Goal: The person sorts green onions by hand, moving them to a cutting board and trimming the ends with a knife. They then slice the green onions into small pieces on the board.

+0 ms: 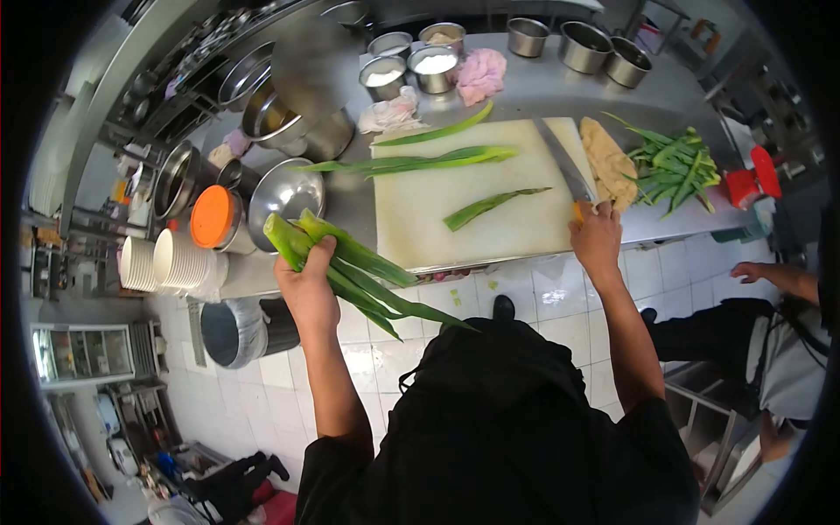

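Observation:
My left hand (pixel 308 284) is closed around a bunch of green leek leaves (pixel 367 280), held off the near left edge of the white cutting board (pixel 411 227). The thick cut ends point up and left, and the tips trail to the right. At the board's right side, my right hand (pixel 598 234) grips the yellow handle of a large knife (pixel 564 162). Its blade points away from me over the board. A short leek leaf (pixel 490 207) lies on the board, with longer leek leaves (pixel 437 161) farther back.
Right of the board are a tan cloth (pixel 606 159) and a pile of green leaves (pixel 674 166). A steel bowl (pixel 287 203), an orange-lidded container (pixel 215 217) and stacked paper tubs (pixel 181 259) stand left. Steel pots (pixel 584 45) line the back. Another person's hand (pixel 748 272) shows at right.

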A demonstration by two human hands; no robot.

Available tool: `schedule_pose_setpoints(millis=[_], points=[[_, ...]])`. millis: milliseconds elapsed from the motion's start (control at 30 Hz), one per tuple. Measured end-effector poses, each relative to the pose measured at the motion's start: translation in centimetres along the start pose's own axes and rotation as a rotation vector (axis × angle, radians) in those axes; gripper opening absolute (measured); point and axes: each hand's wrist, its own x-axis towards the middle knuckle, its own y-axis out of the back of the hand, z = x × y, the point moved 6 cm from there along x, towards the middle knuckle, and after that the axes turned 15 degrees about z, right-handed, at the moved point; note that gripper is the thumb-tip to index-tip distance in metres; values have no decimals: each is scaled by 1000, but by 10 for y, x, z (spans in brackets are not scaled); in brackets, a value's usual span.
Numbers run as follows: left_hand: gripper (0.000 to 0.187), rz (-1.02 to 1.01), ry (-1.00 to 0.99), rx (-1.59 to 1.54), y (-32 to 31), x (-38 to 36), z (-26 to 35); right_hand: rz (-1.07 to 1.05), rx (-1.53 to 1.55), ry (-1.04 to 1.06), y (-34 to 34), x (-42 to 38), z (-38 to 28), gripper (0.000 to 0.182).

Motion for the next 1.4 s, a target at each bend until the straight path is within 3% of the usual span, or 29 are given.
schedule_pose_setpoints(millis=[33, 200, 333, 500, 567, 667, 800, 867, 933, 1033, 1133, 1233, 1400], points=[[19, 12, 39, -29, 4, -1, 0, 41, -32, 56, 5, 1, -14, 47], [21, 75, 118, -157, 11, -8, 5, -23, 562, 432, -41, -2, -108, 37], [24, 139, 48, -130, 15, -20, 20, -151, 554, 550, -80, -4, -137, 31], [22, 191, 33, -169, 23, -16, 27, -130, 554, 625, -81, 11, -140, 19], [25, 188, 41, -209, 13, -12, 30, -87, 833, 377, -68, 22, -134, 12], [28, 133, 1, 157, -26, -6, 38, -160, 1116, -58, -59, 37, -104, 6], [34, -387, -533, 833, -166, -27, 34, -184, 1318, -437, -41, 42, -49, 7], [35, -600, -600, 1108, -223, -33, -10, -171, 1341, -547, -34, 41, -20, 11], [36, -728, -909, 1022, -263, -32, -61, -161, 1322, -622, -25, 39, 11, 12], [43, -859, -1000, 1202, -297, -10, -142, -88, 1291, -736, -7, 31, 53, 19], [43, -918, -1054, 1146, -309, -15, -163, -51, 1251, -831, 3, 14, 92, 20], [42, -943, -940, 1233, -316, -10, -179, -27, 1178, -890, 12, -5, 120, 21], [54, -975, -737, 1055, -339, 11, -152, -21, 1113, -964, 25, -16, 151, 21]])
